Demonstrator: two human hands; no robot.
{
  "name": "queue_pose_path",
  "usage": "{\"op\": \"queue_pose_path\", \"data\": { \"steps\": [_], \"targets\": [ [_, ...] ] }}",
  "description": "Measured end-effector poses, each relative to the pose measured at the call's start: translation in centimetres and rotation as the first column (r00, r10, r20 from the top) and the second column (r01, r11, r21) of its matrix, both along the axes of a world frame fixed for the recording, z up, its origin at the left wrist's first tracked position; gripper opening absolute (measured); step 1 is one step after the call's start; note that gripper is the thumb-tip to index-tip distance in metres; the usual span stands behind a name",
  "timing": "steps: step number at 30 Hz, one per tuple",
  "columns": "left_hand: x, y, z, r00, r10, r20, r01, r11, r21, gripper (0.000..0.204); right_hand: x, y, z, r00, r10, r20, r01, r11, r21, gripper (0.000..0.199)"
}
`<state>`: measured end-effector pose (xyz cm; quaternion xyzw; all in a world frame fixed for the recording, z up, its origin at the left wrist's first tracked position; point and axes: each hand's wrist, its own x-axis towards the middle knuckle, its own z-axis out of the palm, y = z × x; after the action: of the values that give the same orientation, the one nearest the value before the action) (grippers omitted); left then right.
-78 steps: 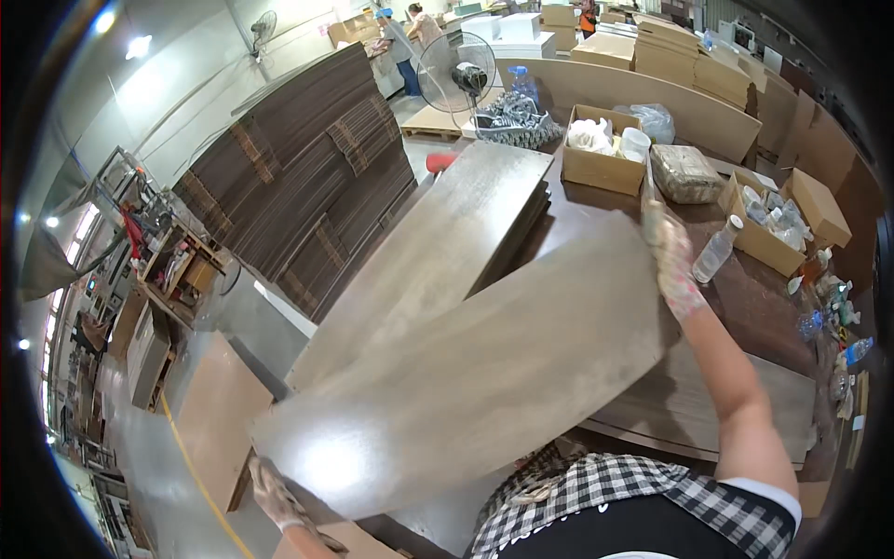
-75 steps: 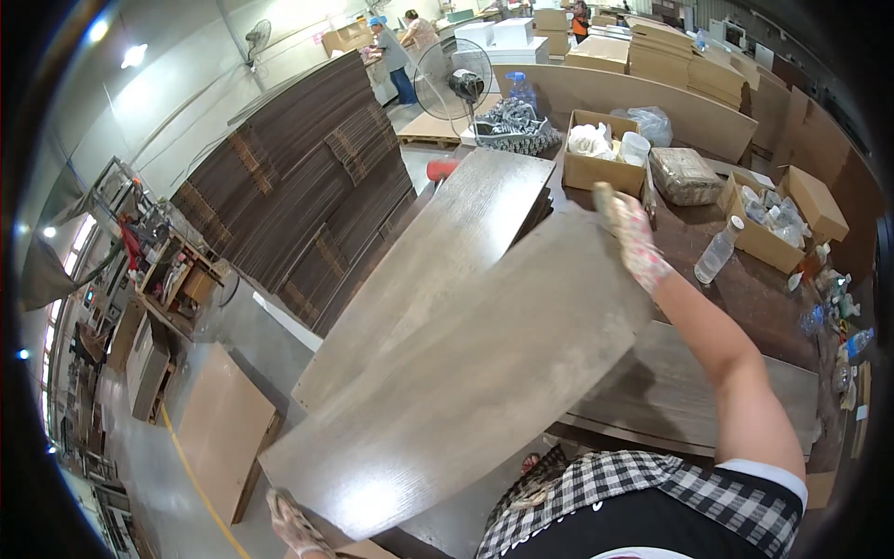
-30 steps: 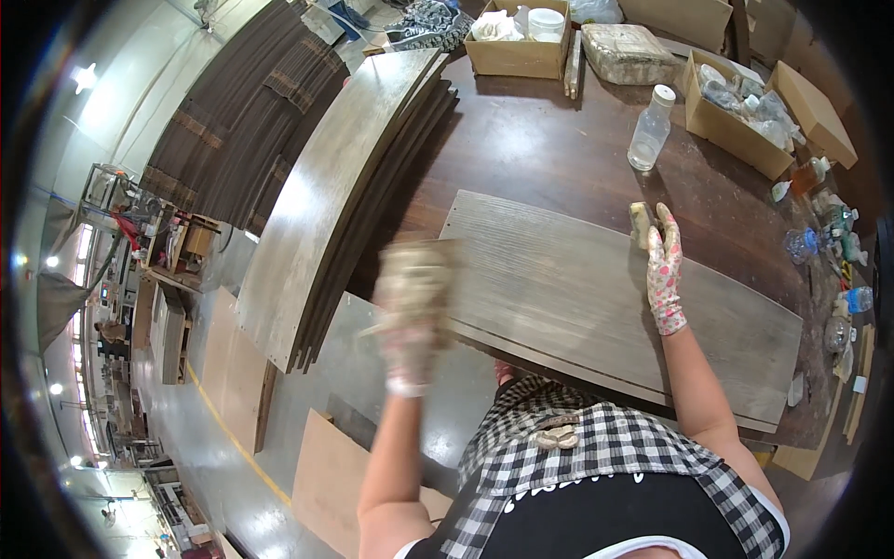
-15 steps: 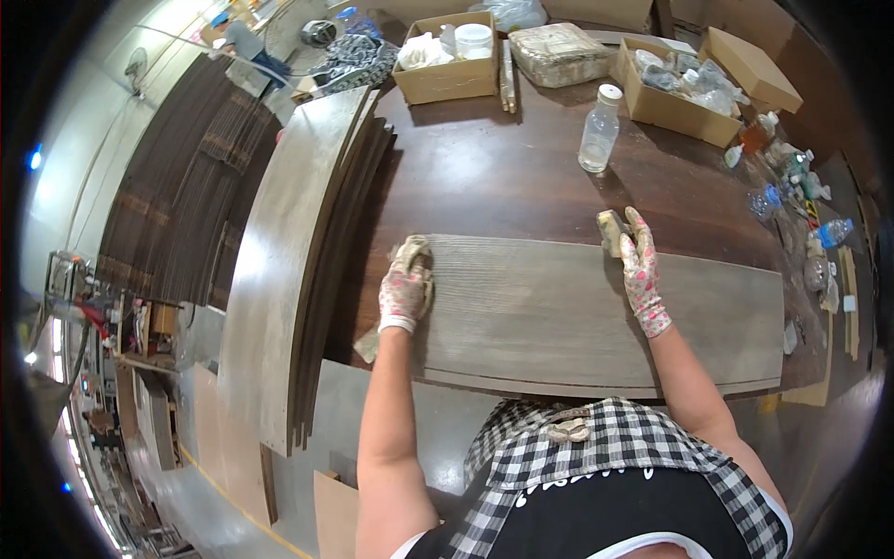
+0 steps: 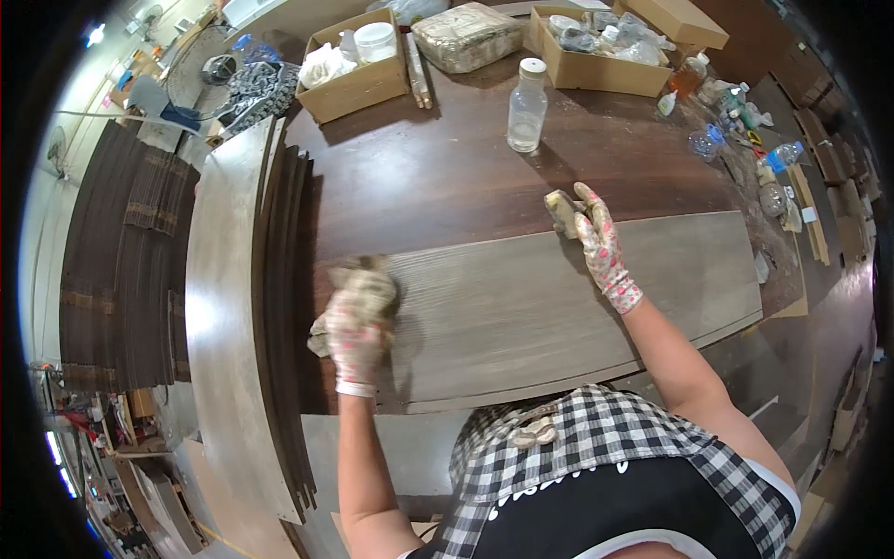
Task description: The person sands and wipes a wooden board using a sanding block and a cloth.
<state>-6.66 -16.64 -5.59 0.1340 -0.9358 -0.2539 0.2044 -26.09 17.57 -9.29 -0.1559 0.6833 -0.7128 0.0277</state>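
A grey wood-grain board (image 5: 521,307) lies lengthwise across the near part of the dark brown table. At its left end my left hand (image 5: 357,335), in a white glove with pink spots, grips a crumpled, stained rag (image 5: 365,284); motion blurs both. My right hand (image 5: 602,244), gloved alike, is over the board's far edge, towards its right end. Between its thumb and fingers is a small worn block, like a sponge (image 5: 563,213), with a yellowish top and dark sides. A clear bottle (image 5: 527,110) with a white cap and some liquid stands beyond that hand.
Left of the table, long boards (image 5: 223,307) stand in a stack. A carton with a white tub (image 5: 375,42), a wrapped bundle (image 5: 467,37) and a carton of plastic bags (image 5: 596,70) line the far side. Several bottles (image 5: 706,142) clutter the right end. A person (image 5: 154,98) is far left.
My left hand has come nearer to me with the rag, which now spreads out more at the board's left end. The right hand still holds the block. The whole view has turned and shifted.
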Motion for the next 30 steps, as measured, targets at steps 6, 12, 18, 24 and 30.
{"op": "queue_pose_path", "data": {
  "steps": [6, 12, 18, 24, 30],
  "targets": [
    [-1.5, 1.7, -1.2, 0.945, 0.067, 0.320, 0.057, 0.930, -0.363, 0.065, -0.3, -0.9, -0.1, 1.000, -0.007, 0.031, 0.009, 0.999, -0.049, 0.056],
    [-7.2, 11.6, -0.4, 0.906, -0.233, 0.354, 0.360, 0.864, -0.353, 0.065, -1.0, -1.1, -0.4, 0.991, -0.027, 0.132, 0.076, 0.923, -0.378, 0.042],
    [-9.8, 15.9, -0.7, 0.872, -0.319, 0.372, 0.444, 0.835, -0.324, 0.066, 0.8, 1.2, -1.2, 0.987, -0.121, 0.109, 0.147, 0.948, -0.283, 0.051],
    [-13.1, 19.8, -1.6, 0.856, -0.395, 0.334, 0.501, 0.793, -0.347, 0.061, 4.5, 6.5, -1.1, 0.962, -0.235, 0.142, 0.268, 0.919, -0.290, 0.048],
    [-15.6, 22.3, -1.3, 0.837, -0.458, 0.298, 0.543, 0.758, -0.362, 0.056, 5.2, 6.0, 0.8, 0.963, -0.214, 0.165, 0.254, 0.925, -0.283, 0.043]
  ]
}}
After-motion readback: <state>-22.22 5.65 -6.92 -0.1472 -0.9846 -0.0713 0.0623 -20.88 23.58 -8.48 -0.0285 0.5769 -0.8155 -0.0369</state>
